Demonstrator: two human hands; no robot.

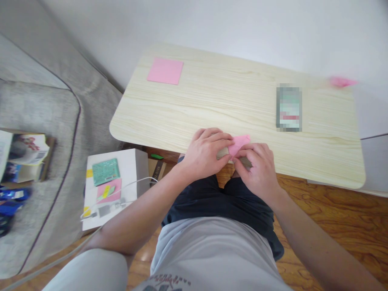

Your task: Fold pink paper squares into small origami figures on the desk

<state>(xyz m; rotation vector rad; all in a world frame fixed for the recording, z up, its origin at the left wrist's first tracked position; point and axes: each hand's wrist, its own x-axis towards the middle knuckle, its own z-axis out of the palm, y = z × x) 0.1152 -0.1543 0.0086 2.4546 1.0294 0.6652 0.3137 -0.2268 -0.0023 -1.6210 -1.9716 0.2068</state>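
A small folded piece of pink paper (239, 144) is held between my two hands at the front edge of the table. My left hand (208, 151) grips its left side, with thumb and fingertips closed on it. From the right, my right hand (257, 165) pinches its lower corner between thumb and fingers. The paper's upper right end is narrow and layered. Farther off, a flat square of pink paper (165, 71) lies at the table's back left. The fingertips hide part of the folded piece.
On the wooden table (218, 97) lies a blurred-out phone (289, 108) at right. A folded pink paper shape (342, 82) sits at the back right corner. Left below stands a white box (130, 161) bearing a green packet (106, 171) and a cable. A grey sofa (45, 105) is at left.
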